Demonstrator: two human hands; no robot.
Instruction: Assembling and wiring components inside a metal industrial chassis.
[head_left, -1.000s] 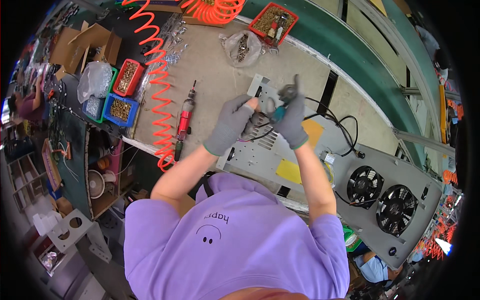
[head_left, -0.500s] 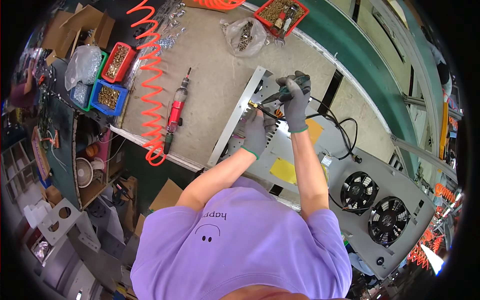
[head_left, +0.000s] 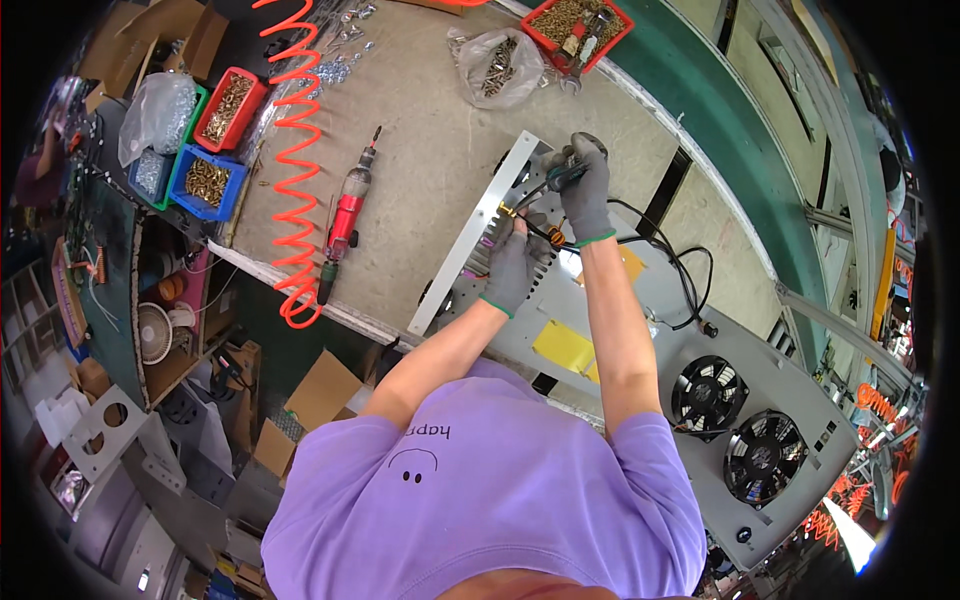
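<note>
Head view of 2 grey-gloved hands above a large grey sheet-metal panel (head_left: 792, 392) on a pale worktop (head_left: 430, 120). The right grip (head_left: 588, 190) is closed around a slim, dark-handled, plier-like tool (head_left: 566, 178), whose long axis slants leftward and down toward a small brass-coloured fitting (head_left: 507, 209). The fitting sits at the panel's raised, pale grey flange (head_left: 475, 230), to the lower left of the right grip and just above the left grip (head_left: 510, 268). Of the 2, the left grip is nearer to it; its fingertips lie at a flexible black cable (head_left: 534, 227) running rightward from the fitting, but whether they pinch it cannot be told, the fingers being partly hidden. A small orange-and-dark piece (head_left: 556, 236) shows along the cable between the grips. Farther right, the panel carries 2 round black fans (head_left: 710, 398); to the left, a red-bodied power screwdriver (head_left: 347, 212) lies on the worktop beside an orange coiled hose (head_left: 295, 158).
</note>
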